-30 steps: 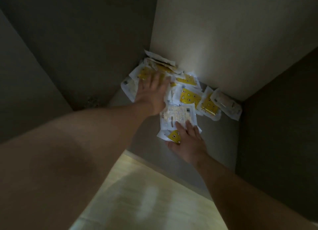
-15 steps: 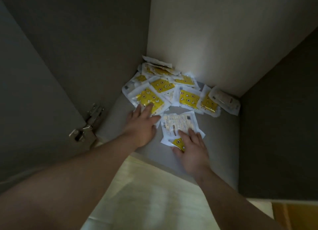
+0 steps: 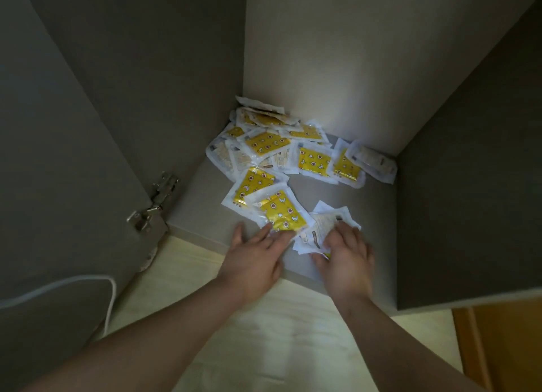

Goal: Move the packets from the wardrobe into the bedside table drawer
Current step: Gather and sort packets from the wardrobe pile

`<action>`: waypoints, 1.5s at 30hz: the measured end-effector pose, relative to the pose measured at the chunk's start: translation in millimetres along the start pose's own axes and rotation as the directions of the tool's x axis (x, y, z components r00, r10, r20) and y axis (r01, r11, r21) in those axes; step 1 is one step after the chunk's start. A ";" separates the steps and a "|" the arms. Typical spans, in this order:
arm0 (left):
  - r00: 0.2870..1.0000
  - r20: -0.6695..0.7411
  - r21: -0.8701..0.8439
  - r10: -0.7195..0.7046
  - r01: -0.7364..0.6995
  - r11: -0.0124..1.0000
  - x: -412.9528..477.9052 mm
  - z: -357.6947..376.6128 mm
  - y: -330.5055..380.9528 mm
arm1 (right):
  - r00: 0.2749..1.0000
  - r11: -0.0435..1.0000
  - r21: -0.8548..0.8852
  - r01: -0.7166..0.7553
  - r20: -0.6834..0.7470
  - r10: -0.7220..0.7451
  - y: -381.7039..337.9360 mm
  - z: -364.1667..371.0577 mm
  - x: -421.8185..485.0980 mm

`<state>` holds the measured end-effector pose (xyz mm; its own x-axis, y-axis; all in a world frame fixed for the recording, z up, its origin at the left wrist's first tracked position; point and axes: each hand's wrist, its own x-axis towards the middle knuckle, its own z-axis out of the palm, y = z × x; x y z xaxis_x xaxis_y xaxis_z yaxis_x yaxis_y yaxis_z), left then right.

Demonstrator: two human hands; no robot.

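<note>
Fingers of the left hand [image 3: 252, 262] lie straight and spread, tips resting on the edge of a glossy yellow packet [image 3: 283, 215]. The right hand [image 3: 347, 259] curls its fingers round a crumpled white packet [image 3: 319, 230]. Both packets sit near the front of the smooth grey wardrobe floor [image 3: 337, 195]; more flat, clear-rimmed packets [image 3: 281, 145] are heaped in the back corner.

Packets [image 3: 311, 160]: clear wrappers, yellow patterned inserts, scattered flat and overlapped on the wardrobe floor [image 3: 369, 215], heaped toward the back left corner. Two yellow packets [image 3: 278, 212] are set apart near the front edge. Beside them, a crumpled white-side-up stack [image 3: 319, 230] is gripped by the right hand [image 3: 347, 262].
</note>
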<state>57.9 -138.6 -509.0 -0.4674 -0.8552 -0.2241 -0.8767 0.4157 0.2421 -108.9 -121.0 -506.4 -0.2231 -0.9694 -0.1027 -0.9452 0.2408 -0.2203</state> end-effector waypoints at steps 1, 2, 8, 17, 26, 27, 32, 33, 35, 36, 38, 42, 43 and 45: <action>0.999 0.036 0.014 0.040 -0.040 0.999 -1.3 -2.4 -0.1 | 1.000 1.000 -0.016 -0.015 0.013 0.015 1.9 -0.6 0.6; 0.995 0.072 0.012 0.061 -0.062 0.998 -1.9 -2.7 -2.6 | 0.999 0.999 -0.019 -0.029 0.032 0.030 3.5 -1.1 1.8; 0.999 -0.030 0.018 -0.035 0.036 0.999 14.9 -8.3 -15.2 | 0.964 0.995 0.055 -0.078 0.259 0.061 5.6 -5.0 8.9; 0.965 0.094 0.137 -0.243 0.230 0.964 34.7 -15.9 -10.2 | 0.971 0.999 0.049 -0.011 0.238 0.000 16.3 3.4 19.1; 0.964 -0.064 0.039 -0.257 0.259 0.965 10.3 -6.3 -12.5 | 0.999 0.966 0.256 0.044 -0.039 -0.035 17.8 -4.6 24.0; 0.954 -0.070 0.001 -0.292 0.293 0.956 11.0 -5.7 -17.3 | 0.996 0.959 0.282 0.024 -0.085 0.000 18.1 -10.3 24.2; 0.943 -0.094 -0.104 -0.319 0.310 0.945 12.0 -4.2 -29.7 | 0.857 0.762 0.643 -0.074 -0.349 0.378 10.3 -47.2 36.4; 0.943 -0.106 -0.108 -0.315 0.304 0.947 11.1 -4.8 -29.0 | 0.822 0.636 0.770 -0.039 -0.338 0.459 7.2 -52.3 42.0; 0.940 -0.113 -0.121 -0.322 0.309 0.943 10.4 -5.7 -27.7 | 0.801 0.332 0.943 0.013 -0.209 0.561 -0.2 -58.8 51.4; 0.939 -0.103 -0.146 -0.328 0.312 0.939 10.4 -6.6 -27.2 | 0.817 0.200 0.980 0.011 -0.124 0.563 -1.1 -58.5 55.7; 0.932 -0.079 -0.219 -0.354 0.330 0.918 11.0 -9.2 -26.6 | 0.867 0.136 0.984 -0.112 0.030 0.498 -4.9 -51.1 59.0; 0.866 -0.058 -0.449 -0.497 0.422 0.787 18.1 -16.4 -31.3 | 0.886 0.516 0.744 -0.424 0.222 0.407 -9.3 -7.8 44.8; 0.838 -0.061 -0.494 -0.542 0.447 0.746 20.1 -16.7 -32.5 | 0.894 0.610 0.667 -0.429 0.217 0.391 -11.4 2.1 39.9; 0.769 -0.052 -0.605 -0.637 0.483 0.633 24.7 -17.0 -34.7 | 0.900 0.719 0.549 -0.427 0.183 0.395 -11.3 18.1 38.2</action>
<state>78.7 -179.4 -506.9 0.2047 -0.9387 -0.2773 -0.7118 -0.3372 0.6162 -102.4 -159.9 -525.4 -0.5306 -0.7689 -0.3568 -0.4537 0.6132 -0.6466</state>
